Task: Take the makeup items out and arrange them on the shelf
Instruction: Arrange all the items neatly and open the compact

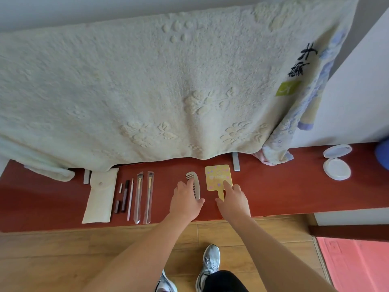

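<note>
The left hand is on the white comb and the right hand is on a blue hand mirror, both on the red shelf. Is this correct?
Not quite: the head view shows the hand mirror is yellow, not blue. The left hand is on the white comb, the right hand on the mirror, on the red shelf.

You will find only one piece of writing that comes near to being readable — the black brush-style characters [302,60] printed on the right end of the pale towel [147,85] that hangs over the red shelf [273,186]. They lie turned sideways, and you cannot make out which characters they are. Just below them on the same towel sits a small green label [288,88] with a pale mark — too blurred to read. The yellow hand mirror [217,177] below the towel carries a pattern whose centre is too small to read.
</note>
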